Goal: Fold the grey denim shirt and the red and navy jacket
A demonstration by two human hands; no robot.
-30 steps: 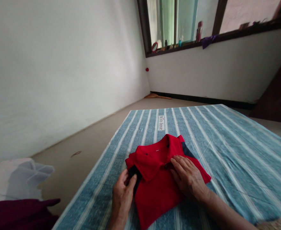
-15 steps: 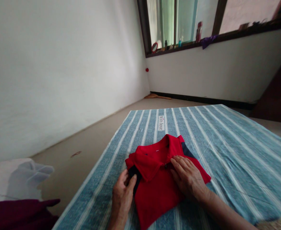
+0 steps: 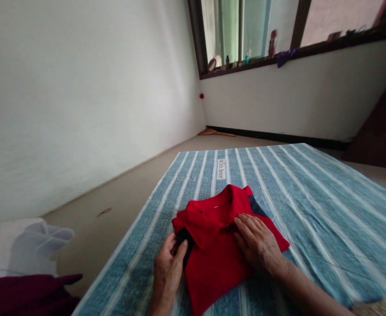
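A red collared shirt with dark blue shoulder patches lies folded on a blue and white striped cloth, its collar pointing away from me. At the shirt's left edge, my left hand pinches the dark blue patch between thumb and fingers. My right hand rests flat, palm down, on the shirt's right front beside the collar opening, fingers stretched out. Part of the fabric is hidden under this hand.
White fabric and dark purple fabric lie at the lower left. A window sill at the back holds bottles, a small round mirror and a purple cloth. A broom lies on the floor by the wall.
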